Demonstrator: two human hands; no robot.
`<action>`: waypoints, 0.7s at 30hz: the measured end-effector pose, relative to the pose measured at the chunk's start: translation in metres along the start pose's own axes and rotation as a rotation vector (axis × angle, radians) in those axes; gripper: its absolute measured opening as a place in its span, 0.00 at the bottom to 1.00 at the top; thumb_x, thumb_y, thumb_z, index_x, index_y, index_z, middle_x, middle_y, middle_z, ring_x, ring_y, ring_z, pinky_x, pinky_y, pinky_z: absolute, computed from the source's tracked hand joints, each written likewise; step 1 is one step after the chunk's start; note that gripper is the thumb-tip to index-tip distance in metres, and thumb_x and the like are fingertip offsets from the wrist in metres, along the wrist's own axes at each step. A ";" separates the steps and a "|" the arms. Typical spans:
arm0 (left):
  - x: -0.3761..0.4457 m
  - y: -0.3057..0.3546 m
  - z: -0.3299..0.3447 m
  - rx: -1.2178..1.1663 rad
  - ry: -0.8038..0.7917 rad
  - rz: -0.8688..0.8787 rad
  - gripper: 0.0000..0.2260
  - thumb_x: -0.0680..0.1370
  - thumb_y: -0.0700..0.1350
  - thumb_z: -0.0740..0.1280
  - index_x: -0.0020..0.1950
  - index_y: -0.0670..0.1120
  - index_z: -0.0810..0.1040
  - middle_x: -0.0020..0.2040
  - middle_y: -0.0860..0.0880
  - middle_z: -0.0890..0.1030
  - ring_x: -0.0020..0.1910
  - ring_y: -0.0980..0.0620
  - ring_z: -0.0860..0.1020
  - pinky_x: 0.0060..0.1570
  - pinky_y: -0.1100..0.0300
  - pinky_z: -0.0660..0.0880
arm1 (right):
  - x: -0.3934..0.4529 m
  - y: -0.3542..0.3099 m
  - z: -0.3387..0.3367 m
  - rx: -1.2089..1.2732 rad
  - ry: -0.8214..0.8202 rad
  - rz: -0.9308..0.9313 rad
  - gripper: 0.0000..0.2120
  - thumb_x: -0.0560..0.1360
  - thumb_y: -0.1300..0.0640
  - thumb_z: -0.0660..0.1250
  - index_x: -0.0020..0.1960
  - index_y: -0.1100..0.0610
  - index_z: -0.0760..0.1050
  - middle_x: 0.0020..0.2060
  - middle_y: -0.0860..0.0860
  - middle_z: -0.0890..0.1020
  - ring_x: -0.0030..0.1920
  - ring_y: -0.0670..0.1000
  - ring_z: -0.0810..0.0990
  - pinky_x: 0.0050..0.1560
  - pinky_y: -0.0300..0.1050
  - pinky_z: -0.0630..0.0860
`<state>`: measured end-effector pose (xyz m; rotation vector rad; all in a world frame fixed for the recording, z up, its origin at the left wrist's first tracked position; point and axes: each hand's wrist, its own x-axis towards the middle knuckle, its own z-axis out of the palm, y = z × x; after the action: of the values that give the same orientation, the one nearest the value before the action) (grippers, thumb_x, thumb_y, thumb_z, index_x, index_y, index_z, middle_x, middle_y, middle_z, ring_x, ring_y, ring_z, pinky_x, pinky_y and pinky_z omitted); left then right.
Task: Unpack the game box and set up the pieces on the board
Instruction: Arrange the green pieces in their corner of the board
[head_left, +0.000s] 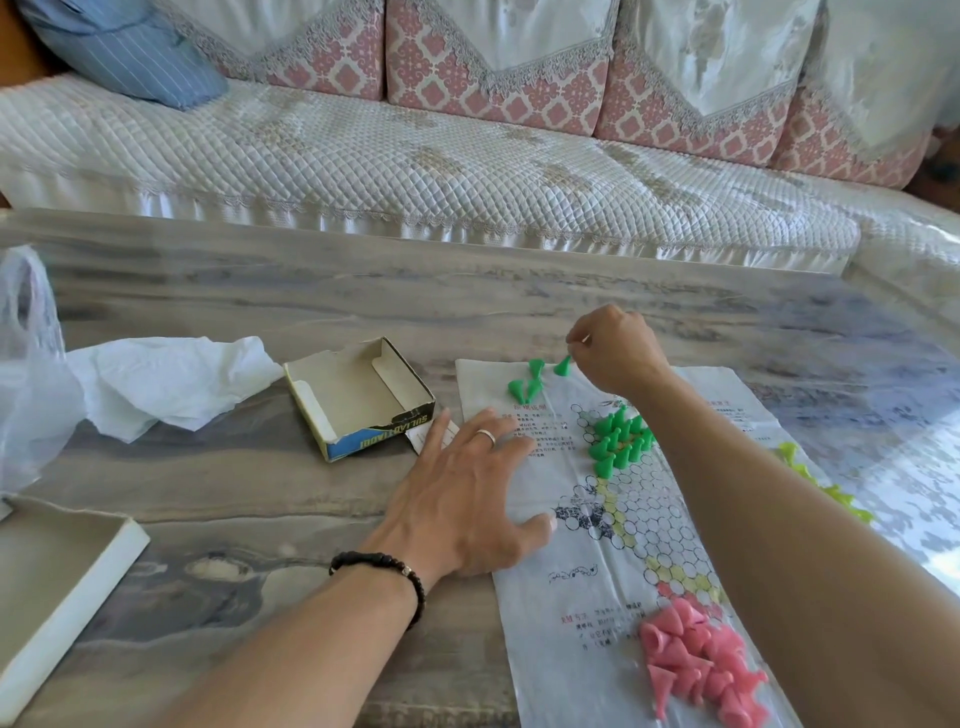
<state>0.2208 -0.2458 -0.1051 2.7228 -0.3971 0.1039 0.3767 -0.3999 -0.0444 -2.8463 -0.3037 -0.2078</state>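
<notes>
A thin plastic game sheet (587, 525) printed with a star of circles lies on the marble table. My left hand (467, 499) presses flat on its left edge, fingers spread. My right hand (618, 345) pinches the tip of a green cone piece (562, 367) at the sheet's far end. Three loose green cones (527, 384) lie just left of it. Several green cones (618, 439) stand on the star's far point. A heap of pink cones (701, 665) lies at the near end. Yellow-green cones (826, 483) show past my right forearm.
The open empty game box (358, 397) stands left of the sheet. White crumpled plastic (166, 384) and a clear bag (31, 374) lie farther left. A white box lid (57, 592) is at the near left. A sofa (415, 156) runs behind the table.
</notes>
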 end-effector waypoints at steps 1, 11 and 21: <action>0.000 0.000 0.000 0.001 -0.001 0.001 0.35 0.72 0.67 0.59 0.76 0.54 0.59 0.78 0.53 0.57 0.77 0.57 0.46 0.75 0.47 0.38 | 0.001 -0.001 0.001 -0.005 -0.004 -0.006 0.14 0.72 0.67 0.61 0.45 0.56 0.84 0.43 0.52 0.86 0.40 0.53 0.83 0.45 0.51 0.82; 0.000 0.000 -0.002 -0.009 -0.026 -0.012 0.35 0.73 0.67 0.59 0.76 0.55 0.58 0.79 0.54 0.55 0.77 0.57 0.44 0.75 0.47 0.36 | -0.010 0.008 0.005 0.017 -0.105 -0.018 0.20 0.71 0.59 0.67 0.63 0.53 0.76 0.49 0.51 0.84 0.48 0.52 0.82 0.52 0.51 0.80; 0.001 0.000 -0.001 -0.002 -0.024 -0.005 0.35 0.72 0.67 0.59 0.76 0.54 0.59 0.78 0.53 0.56 0.77 0.57 0.46 0.75 0.46 0.37 | -0.012 0.004 -0.004 0.033 -0.096 -0.076 0.14 0.70 0.69 0.62 0.44 0.58 0.84 0.39 0.49 0.84 0.38 0.49 0.81 0.40 0.43 0.79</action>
<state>0.2217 -0.2452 -0.1044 2.7253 -0.3972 0.0693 0.3659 -0.4068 -0.0432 -2.8190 -0.4319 -0.0811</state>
